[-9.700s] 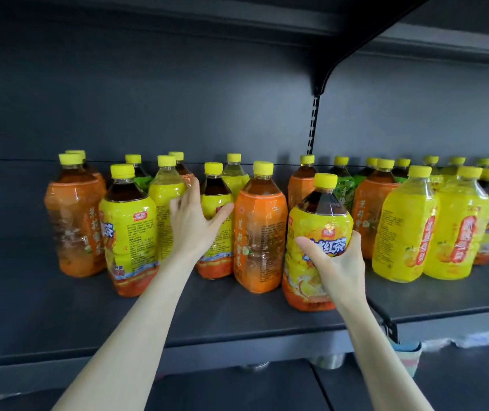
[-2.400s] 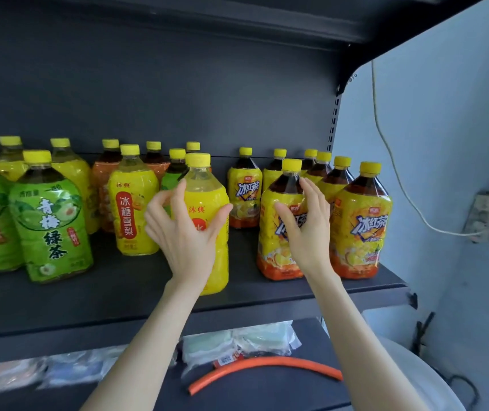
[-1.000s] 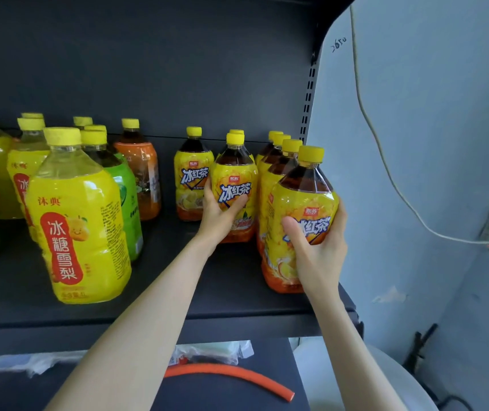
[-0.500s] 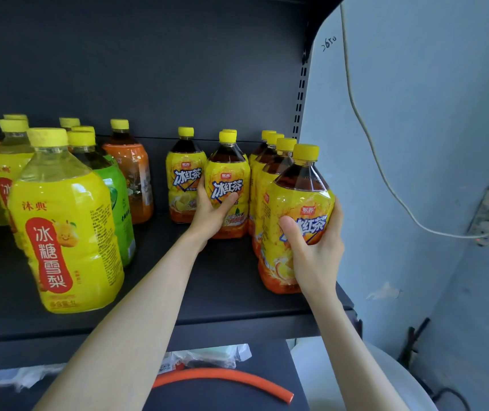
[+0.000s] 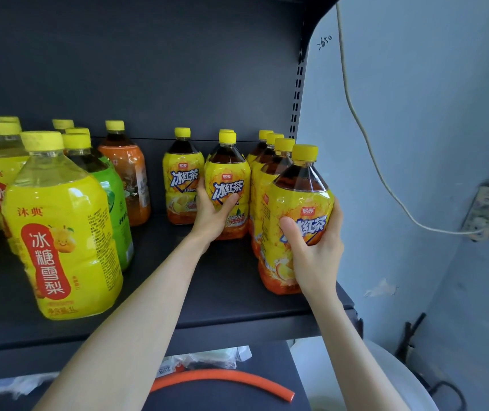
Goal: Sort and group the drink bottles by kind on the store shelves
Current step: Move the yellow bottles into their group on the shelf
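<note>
Far to the left of both grips stand the other kinds: a big pear drink bottle (image 5: 59, 226) at the front of the shelf (image 5: 225, 295), a green bottle (image 5: 114, 200) behind it and an orange bottle (image 5: 127, 176) further back. Just left of the left hand (image 5: 212, 216) stands one free iced tea bottle (image 5: 181, 179). The left hand is curled round the middle iced tea bottle (image 5: 227, 179), with the thumb across the front of the label and the other fingers going round its left side. To the right of this grip a row of the same tea goes to the back. At the front of that row the right hand (image 5: 315, 253) grips the front iced tea bottle (image 5: 299, 203) low on the label, thumb in front, fingers round the right side. Whether its base touches the shelf, I cannot tell.

The bottles look full, so I judge them heavy for one hand. The glossy film label may slide in the palm, and the plastic wall will give a little under pressure. The wide belly is the good place to hold, not the neck.
</note>
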{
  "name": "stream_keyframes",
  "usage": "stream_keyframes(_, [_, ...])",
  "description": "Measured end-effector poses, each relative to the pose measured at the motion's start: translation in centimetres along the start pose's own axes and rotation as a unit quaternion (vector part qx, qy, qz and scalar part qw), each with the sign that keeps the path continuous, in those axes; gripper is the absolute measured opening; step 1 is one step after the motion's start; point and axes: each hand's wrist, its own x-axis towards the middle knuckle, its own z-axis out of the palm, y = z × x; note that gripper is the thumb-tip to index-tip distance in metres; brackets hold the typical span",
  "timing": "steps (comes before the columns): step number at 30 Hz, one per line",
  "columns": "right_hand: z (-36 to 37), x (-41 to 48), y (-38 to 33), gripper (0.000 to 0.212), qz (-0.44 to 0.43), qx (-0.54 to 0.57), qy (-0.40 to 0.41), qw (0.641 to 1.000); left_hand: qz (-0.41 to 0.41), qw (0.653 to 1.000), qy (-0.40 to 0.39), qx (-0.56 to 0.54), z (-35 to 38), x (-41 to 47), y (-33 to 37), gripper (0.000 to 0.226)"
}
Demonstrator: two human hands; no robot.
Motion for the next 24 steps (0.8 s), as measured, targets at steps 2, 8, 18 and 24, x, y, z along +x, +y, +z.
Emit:
stream_keyframes(2, [0.0, -0.1, 0.0, 0.087, 0.002, 0.000, 0.000, 1.000, -0.006, 1.000, -0.003, 0.011, -0.1, 0.1, -0.2, 0.090])
stream_keyframes(8, [-0.1, 0.0, -0.5, 0.080, 0.016, 0.000, -0.006, 1.000, -0.062, 0.996, -0.012, 0.056, -0.5, 0.4, 0.4, 0.092])
stream_keyframes(18, [0.5, -1.8, -2.0, 0.080, 0.016, -0.026, -0.006, 1.000, 0.018, 0.999, 0.045, -0.019, 0.1, -8.9, 4.2, 0.032])
stream_keyframes(24, [2.5, -3.5, -3.4, 0.074, 0.014, -0.057, -0.042, 0.997, 0.050, 0.991, -0.052, -0.117, 1.0, -12.5, 5.2, 0.060])
